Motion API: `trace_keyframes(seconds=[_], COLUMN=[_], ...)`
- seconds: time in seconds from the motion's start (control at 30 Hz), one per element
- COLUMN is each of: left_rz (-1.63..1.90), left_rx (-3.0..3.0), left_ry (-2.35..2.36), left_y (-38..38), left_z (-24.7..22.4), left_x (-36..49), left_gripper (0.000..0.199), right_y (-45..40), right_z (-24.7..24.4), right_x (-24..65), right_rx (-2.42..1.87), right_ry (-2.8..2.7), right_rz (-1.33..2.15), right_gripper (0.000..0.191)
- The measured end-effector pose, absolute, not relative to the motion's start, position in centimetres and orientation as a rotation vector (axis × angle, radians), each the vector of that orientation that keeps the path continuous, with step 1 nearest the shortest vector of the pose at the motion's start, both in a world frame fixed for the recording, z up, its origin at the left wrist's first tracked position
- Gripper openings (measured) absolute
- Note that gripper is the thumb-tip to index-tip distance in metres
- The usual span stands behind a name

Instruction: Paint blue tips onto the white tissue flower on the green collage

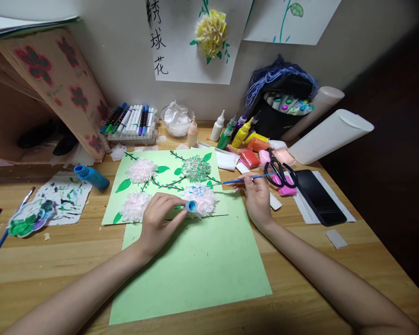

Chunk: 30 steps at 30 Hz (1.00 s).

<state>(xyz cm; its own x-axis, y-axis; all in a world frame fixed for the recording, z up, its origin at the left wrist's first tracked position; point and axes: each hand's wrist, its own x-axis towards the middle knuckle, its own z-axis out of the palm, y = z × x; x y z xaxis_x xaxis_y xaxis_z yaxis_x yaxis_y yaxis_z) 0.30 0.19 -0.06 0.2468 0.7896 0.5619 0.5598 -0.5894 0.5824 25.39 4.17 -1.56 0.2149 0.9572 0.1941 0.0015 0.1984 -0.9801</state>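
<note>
My left hand [162, 216] pinches a small blue paint bottle cap [191, 206], its hollow side facing up toward me, just over a pale paper flower [204, 202]. Blue strokes mark the top of that flower. Between the fingers of my right hand [256, 193] is a thin blue paintbrush [246, 178], its tip pointing left near the blue-marked petals. The flower belongs to a light green sheet [113, 211] with painted branches and leaves. A green-painted flower [196, 168] sits above it, and two pale ones, including this upper one [142, 170], are on the left.
An uncapped blue paint bottle [91, 177] lies left of the sheet, near a paint-smeared palette [31, 217] and stained paper [68, 197]. Behind stand markers [132, 120] and paint bottles [242, 133]. Scissors [281, 172] and a phone [320, 196] lie right. A larger green sheet [195, 279] lies in front.
</note>
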Motion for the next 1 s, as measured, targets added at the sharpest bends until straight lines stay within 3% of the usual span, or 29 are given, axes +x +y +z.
trace_keyframes(seconds=[1.0], left_rz=[1.266], left_rx=[2.265], left_ry=[1.269], left_y=[0.21], left_z=[0.14], left_x=[0.34], left_gripper=[0.010], right_y=[4.03], right_z=[-1.46], right_x=[25.50], right_rx=[-1.171], right_ry=[-1.107], right_rz=[0.829], right_gripper=[0.026])
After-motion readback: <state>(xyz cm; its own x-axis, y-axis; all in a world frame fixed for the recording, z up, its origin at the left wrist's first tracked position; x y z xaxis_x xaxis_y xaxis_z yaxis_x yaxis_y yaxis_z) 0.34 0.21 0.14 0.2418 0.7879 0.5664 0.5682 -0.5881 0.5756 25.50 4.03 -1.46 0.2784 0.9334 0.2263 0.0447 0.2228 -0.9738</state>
